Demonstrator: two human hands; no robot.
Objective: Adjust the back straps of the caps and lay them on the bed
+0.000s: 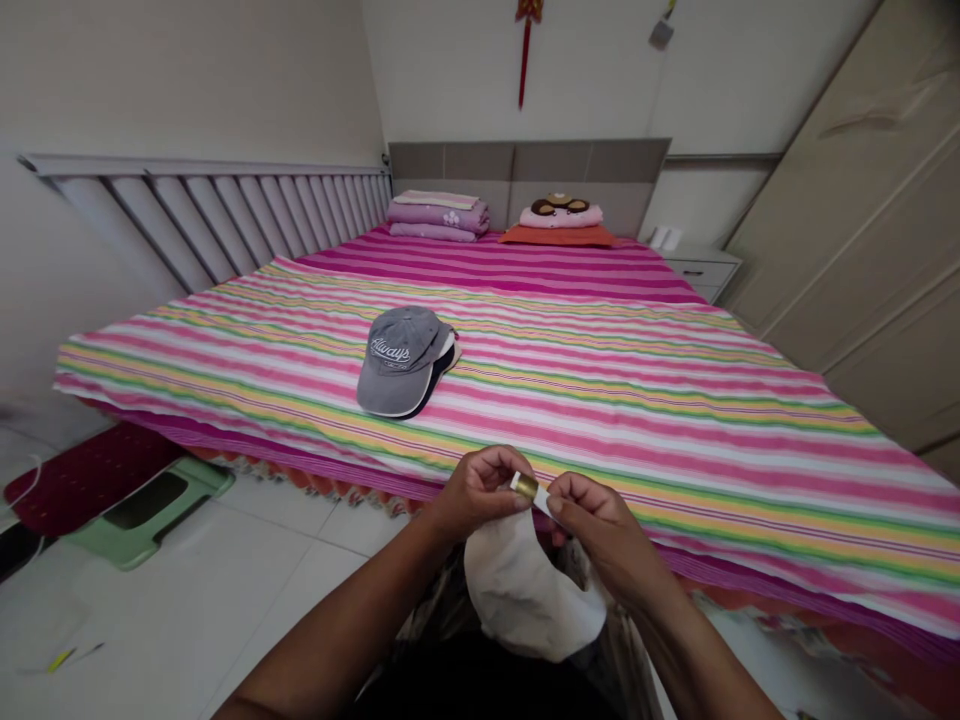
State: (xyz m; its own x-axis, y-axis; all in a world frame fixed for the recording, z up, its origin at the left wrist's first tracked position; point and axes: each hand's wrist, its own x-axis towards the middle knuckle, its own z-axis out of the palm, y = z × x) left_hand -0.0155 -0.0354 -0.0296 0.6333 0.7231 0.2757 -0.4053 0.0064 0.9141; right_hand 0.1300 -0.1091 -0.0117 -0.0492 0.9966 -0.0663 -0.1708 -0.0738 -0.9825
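Observation:
A white cap (525, 595) hangs below my hands over my lap, its back strap turned up toward me. On the strap sits a brass-coloured buckle (525, 486). My left hand (487, 485) is closed, thumb and fingers pinching the strap at the buckle's left side. From the right, my right hand (596, 515) pinches the white strap (546, 502) just past the buckle. Beyond them, a grey cap (397, 350) with white lettering lies on the bed, stacked on other caps whose dark and light brims stick out at its right.
A striped sheet (600, 370) covers the bed in front of me. Folded purple bedding (439, 215) and a pink and orange pile (559, 225) lie by the headboard (480, 165). A metal rail (225, 215) runs along the left. A green stool (150, 510) lies on the floor.

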